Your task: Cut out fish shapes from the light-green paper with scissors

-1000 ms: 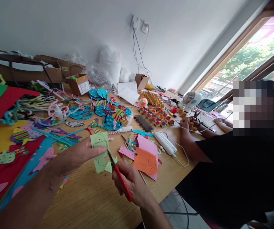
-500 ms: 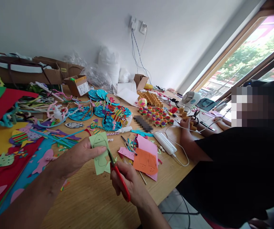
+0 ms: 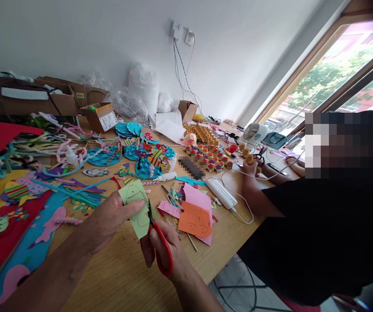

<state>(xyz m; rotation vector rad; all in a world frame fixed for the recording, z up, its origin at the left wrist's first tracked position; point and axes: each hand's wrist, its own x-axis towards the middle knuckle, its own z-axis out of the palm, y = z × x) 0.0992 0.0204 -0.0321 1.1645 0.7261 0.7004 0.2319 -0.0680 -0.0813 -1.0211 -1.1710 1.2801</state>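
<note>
My left hand (image 3: 108, 219) pinches a light green paper (image 3: 136, 203) with a fish outline drawn on it, thumb on top, holding it above the wooden table (image 3: 121, 273). My right hand (image 3: 162, 255) grips red-handled scissors (image 3: 158, 242), whose blades bite into the paper's lower right edge. Orange (image 3: 196, 220) and pink (image 3: 199, 199) papers with drawings lie just right of the scissors.
Coloured foam sheets (image 3: 7, 225), pipe cleaners and teal paper plates (image 3: 103, 156) crowd the left and middle. A white power strip (image 3: 221, 193) lies by another person in black (image 3: 319, 234), seated at right, hands on the table. Cardboard boxes (image 3: 100, 115) stand along the wall.
The green paper has turned and come closer to me. The scissors have moved further along the cut, and a small green offcut seen under the paper earlier is out of sight.
</note>
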